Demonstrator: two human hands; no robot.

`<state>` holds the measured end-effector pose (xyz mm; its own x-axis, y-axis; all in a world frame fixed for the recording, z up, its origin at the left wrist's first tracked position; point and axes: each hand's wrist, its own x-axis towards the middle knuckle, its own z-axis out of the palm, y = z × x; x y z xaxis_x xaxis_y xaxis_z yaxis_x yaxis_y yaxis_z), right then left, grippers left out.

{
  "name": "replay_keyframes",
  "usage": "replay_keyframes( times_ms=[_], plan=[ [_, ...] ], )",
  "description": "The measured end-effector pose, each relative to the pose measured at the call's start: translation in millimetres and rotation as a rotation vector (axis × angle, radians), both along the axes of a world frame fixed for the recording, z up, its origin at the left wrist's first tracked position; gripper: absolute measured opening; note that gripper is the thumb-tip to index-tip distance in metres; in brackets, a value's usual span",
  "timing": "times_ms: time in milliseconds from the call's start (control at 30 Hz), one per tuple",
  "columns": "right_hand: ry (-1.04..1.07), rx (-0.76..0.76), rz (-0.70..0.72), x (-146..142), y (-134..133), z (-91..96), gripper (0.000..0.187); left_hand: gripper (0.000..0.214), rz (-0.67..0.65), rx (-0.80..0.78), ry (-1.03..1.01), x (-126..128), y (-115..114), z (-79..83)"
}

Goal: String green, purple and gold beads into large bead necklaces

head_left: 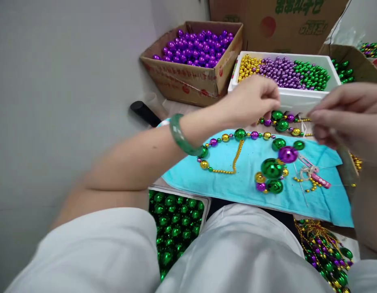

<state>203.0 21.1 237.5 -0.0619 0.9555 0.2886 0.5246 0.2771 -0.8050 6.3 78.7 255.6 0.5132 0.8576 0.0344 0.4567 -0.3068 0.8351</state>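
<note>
My left hand (257,97), with a green bangle (184,135) on its wrist, hovers above the far edge of a turquoise cloth (182,171). Its fingers are curled into a pinch, and whatever they hold is too small to make out. My right hand (353,118), smeared by motion, is also pinched, its contents unclear. Below my hands, a bead necklace (240,134) of green, purple and gold lies curved across the cloth. Larger green and purple balls (272,168) hang or rest at its right end. Beside them are a pink-handled tool (321,180) and loose gold beads (313,186).
Behind stand a cardboard box (188,83) of purple balls and a white foam box (286,95) of gold, purple and green beads. A tray of green balls (176,232) sits by my lap. Finished-looking bead strands (325,252) lie at lower right. A wall (69,81) bounds the left.
</note>
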Motion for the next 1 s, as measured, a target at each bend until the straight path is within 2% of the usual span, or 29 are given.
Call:
replay_keyframes(
  times_ms=[100, 167, 233, 300, 367, 467, 567, 700, 900, 1000],
  plan=[
    [0.148, -0.291, 0.223, -19.2, 10.9, -19.0, 0.019, 0.009, 0.009, -0.134, -0.102, 12.5, 15.2, -49.7],
    [0.171, -0.334, 0.24, -29.4, 21.2, -37.0, 0.019, 0.008, 0.027, -0.217, -0.156, 15.6, 23.7, -74.1],
    [0.154, -0.261, 0.21, -35.1, 31.4, -54.0, 0.018, 0.008, 0.062, -0.278, -0.189, 14.6, 28.7, -86.7],
    [0.107, -0.103, 0.141, -36.9, 39.4, -66.4, 0.015, 0.009, 0.102, -0.308, -0.21, 10.8, 30.6, -88.5],
    [0.057, 0.09, 0.096, -36.4, 44.3, -72.8, 0.011, 0.011, 0.13, -0.31, -0.224, 5.8, 31.1, -83.3],
    [0.0, 0.266, 0.152, -35.9, 46.9, -73.5, 0.008, 0.016, 0.146, -0.278, -0.231, -1.0, 30.8, -71.5],
    [-0.061, 0.273, 0.208, -37.7, 46.5, -69.8, 0.01, 0.02, 0.135, -0.244, -0.223, -5.1, 29.3, -64.4],
    [-0.13, 0.302, 0.154, -40.2, 44.9, -68.4, 0.012, 0.019, 0.092, -0.283, -0.217, -8.1, 25.0, -68.4],
    [-0.204, 0.25, 0.109, -32.7, 40.4, -76.2, 0.01, 0.013, -0.036, -0.409, -0.245, -16.2, 23.5, -92.2],
    [-0.169, 0.274, 0.018, -19.9, 37.4, -74.4, 0.006, 0.009, -0.108, -0.466, -0.298, -22.9, 24.4, -109.8]
  ],
)
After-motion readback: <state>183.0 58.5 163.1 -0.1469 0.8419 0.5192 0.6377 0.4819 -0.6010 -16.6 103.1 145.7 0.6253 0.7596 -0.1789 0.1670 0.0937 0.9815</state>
